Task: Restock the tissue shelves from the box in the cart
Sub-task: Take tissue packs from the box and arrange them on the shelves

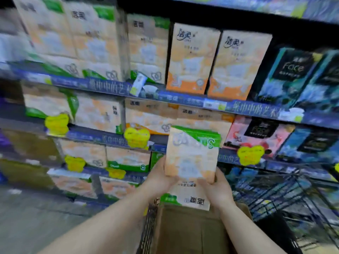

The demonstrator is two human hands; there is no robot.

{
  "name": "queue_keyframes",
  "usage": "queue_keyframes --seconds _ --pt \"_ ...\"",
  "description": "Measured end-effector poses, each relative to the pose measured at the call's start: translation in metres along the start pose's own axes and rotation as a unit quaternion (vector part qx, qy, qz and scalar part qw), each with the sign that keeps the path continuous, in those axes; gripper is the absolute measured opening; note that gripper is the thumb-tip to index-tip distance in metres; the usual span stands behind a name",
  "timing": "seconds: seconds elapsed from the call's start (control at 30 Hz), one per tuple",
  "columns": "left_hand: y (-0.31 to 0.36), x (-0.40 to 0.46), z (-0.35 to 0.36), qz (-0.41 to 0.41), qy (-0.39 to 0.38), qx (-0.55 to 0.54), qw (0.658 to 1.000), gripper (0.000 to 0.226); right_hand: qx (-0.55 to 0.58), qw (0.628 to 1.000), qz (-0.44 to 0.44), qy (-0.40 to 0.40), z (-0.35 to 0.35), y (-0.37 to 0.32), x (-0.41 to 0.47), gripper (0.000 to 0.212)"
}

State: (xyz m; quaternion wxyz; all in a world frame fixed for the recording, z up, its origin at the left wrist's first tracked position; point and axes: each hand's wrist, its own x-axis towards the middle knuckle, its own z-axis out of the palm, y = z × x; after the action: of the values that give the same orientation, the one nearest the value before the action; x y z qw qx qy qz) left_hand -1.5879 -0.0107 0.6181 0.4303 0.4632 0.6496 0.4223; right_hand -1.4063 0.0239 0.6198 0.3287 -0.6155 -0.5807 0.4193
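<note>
I hold an orange-and-white tissue pack [192, 154] with a green corner upright in front of the shelves, above the brown cardboard box [190, 231] in the cart. My left hand [161, 177] grips its lower left edge. My right hand [217, 187] grips its lower right corner. A second pack of the same kind [189, 197] shows just below the first, between my hands, with its print upside down. Which hand bears it I cannot tell. The view is blurred.
Tissue shelves [183, 99] fill the view: orange-and-white packs at left and centre, dark blue and pink packs [260, 132] at right. Yellow price tags [136, 137] hang on the shelf edges. The wire cart [286, 197] stands at lower right, grey floor at lower left.
</note>
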Motion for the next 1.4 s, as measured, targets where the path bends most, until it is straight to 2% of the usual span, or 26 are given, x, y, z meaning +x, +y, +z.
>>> queue_keyframes --seconds 0.17,0.33,0.43,0.6,0.83,0.97,1.13,1.4 --pt "0.036 -0.017 -0.046 0.056 0.071 -0.001 0.996 0.068 0.032 0.995 -0.087 -0.031 0.01 -0.054 -0.005 0.061" --pt "0.073 -0.022 -0.093 0.108 0.105 0.004 0.989 0.067 0.053 0.986 -0.154 -0.025 0.025 -0.108 -0.004 0.053" --pt "0.098 -0.011 -0.121 0.146 0.11 0.015 0.983 0.067 0.076 0.98 -0.183 -0.002 0.032 -0.144 0.01 0.053" --pt "0.147 0.027 -0.179 0.235 0.117 0.017 0.965 0.069 0.08 0.963 -0.251 0.052 0.047 -0.221 0.043 0.067" --pt "0.193 0.097 -0.258 0.3 0.089 0.023 0.949 0.075 0.104 0.943 -0.298 0.105 0.09 -0.303 0.092 0.065" --pt "0.196 0.125 -0.276 0.303 0.072 0.019 0.95 0.078 0.102 0.939 -0.305 0.125 0.107 -0.319 0.109 0.064" --pt "0.187 0.144 -0.275 0.306 0.101 0.027 0.946 0.078 0.104 0.938 -0.307 0.127 0.113 -0.314 0.123 0.058" --pt "0.159 0.143 -0.259 0.261 0.144 0.002 0.955 0.074 0.052 0.952 -0.291 0.078 0.123 -0.293 0.136 0.071"
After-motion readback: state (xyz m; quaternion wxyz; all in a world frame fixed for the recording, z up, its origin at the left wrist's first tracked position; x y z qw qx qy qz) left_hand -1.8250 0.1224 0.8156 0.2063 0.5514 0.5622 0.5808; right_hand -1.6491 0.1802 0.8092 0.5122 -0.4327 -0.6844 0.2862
